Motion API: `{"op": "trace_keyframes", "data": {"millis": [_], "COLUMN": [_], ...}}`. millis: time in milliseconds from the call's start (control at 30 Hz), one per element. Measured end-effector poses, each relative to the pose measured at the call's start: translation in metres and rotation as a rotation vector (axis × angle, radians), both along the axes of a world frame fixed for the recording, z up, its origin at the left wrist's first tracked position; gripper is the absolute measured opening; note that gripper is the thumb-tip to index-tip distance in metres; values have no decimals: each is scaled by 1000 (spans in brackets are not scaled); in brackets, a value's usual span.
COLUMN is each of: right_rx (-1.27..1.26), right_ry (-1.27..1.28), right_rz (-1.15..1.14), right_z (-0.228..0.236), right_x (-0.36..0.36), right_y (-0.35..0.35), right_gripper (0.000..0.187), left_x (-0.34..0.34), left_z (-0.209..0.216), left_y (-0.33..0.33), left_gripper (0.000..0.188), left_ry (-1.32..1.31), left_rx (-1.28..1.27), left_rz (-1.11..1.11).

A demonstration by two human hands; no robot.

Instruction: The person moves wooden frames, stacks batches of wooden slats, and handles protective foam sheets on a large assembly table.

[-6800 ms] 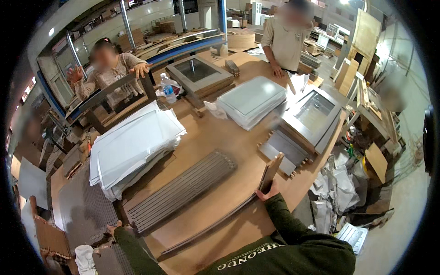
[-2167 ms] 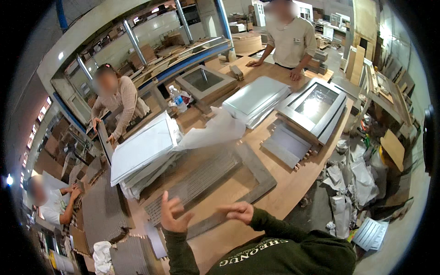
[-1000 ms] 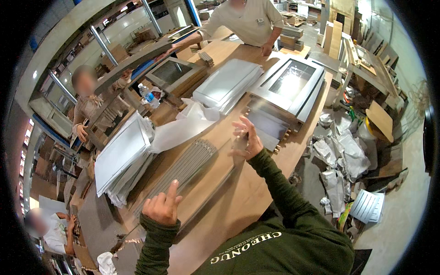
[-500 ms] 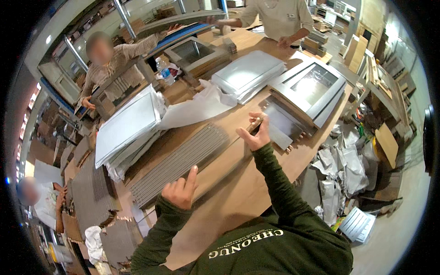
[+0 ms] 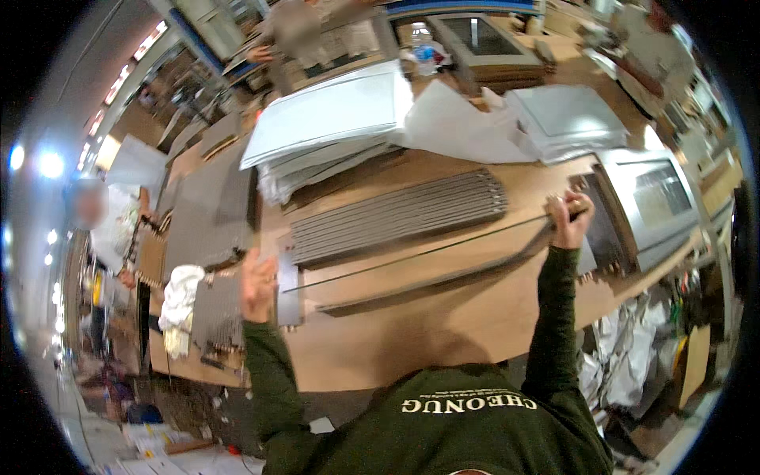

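Observation:
My right hand (image 5: 570, 220) is closed round the right end of a long, slim grey rail (image 5: 431, 283), held slanting above the table. A thin dark line runs alongside it toward my left hand. Near the rail's other end, my left hand (image 5: 259, 286) is raised with its fingers stretched up, blurred and apparently holding nothing. Just beyond the rail lies a row of similar grey rails (image 5: 396, 218), side by side on the wooden table (image 5: 380, 348). Small pegs seem to stick out at their right ends.
White-wrapped panels (image 5: 328, 107) are stacked at the back left, with another wrapped stack (image 5: 566, 119) at the back right. Grey framed doors (image 5: 661, 190) lie at the right. Grey boards (image 5: 210, 190) fill the left side. Co-workers stand around the table; a bottle (image 5: 423, 51) stands behind.
My view has swung left. My hands have moved apart, the left toward the rail's left end, while the right still grips its right end. The rail now lies more crosswise.

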State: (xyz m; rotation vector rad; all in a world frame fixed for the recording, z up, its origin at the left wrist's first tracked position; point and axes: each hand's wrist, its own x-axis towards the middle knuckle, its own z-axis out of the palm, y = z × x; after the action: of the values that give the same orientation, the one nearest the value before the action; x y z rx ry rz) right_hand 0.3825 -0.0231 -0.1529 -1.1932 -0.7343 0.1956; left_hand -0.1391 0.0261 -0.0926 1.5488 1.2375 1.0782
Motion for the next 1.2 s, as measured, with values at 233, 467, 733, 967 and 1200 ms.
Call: {"op": "trace_keyframes", "data": {"millis": [233, 467, 733, 967, 1200], "right_rx": [-15, 35, 5, -19, -133], "right_ry": [44, 45, -35, 51, 2], "right_rz": [52, 48, 114, 102, 33], "right_z": [-1, 5, -23, -24, -27], "right_x": [8, 1, 33, 85, 101], "right_y": [2, 5, 1, 13, 22], "right_gripper": [50, 43, 43, 46, 39], "left_x": [42, 96, 75, -85, -43], "left_z": [-50, 7, -16, -151, -173], "left_y": [-14, -1, 2, 37, -13], "left_gripper": [63, 43, 62, 78, 71], "left_ry": [-480, -275, -246, 231, 926], "left_rx": [41, 8, -2, -289, -57], "left_rz": [-210, 296, 87, 346, 647]}}
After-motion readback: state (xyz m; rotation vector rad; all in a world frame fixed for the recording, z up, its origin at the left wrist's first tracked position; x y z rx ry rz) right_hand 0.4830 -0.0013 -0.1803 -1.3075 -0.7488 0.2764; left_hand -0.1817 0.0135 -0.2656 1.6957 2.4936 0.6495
